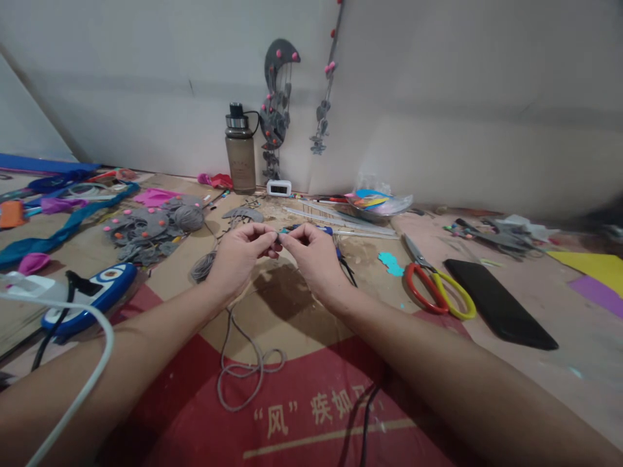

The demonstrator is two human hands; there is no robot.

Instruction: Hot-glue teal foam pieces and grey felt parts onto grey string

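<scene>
My left hand [242,255] and my right hand [313,254] meet above the middle of the cardboard-covered table. Both are closed in a pinch, fingertips touching around a small dark item [279,238] too small to name. A grey cord [243,363] hangs from under my left hand and lies in loops on the red printed cardboard [302,415] near me. Blue-handled pliers [341,256] lie just behind my right hand.
Red and yellow scissors [438,285] and a black phone [499,303] lie at the right. A grey yarn ball [189,218], grey felt pieces [141,230], a water bottle [240,150], a small clock [279,187], a blue-white device [92,295] and coloured paper [591,263] surround the work area.
</scene>
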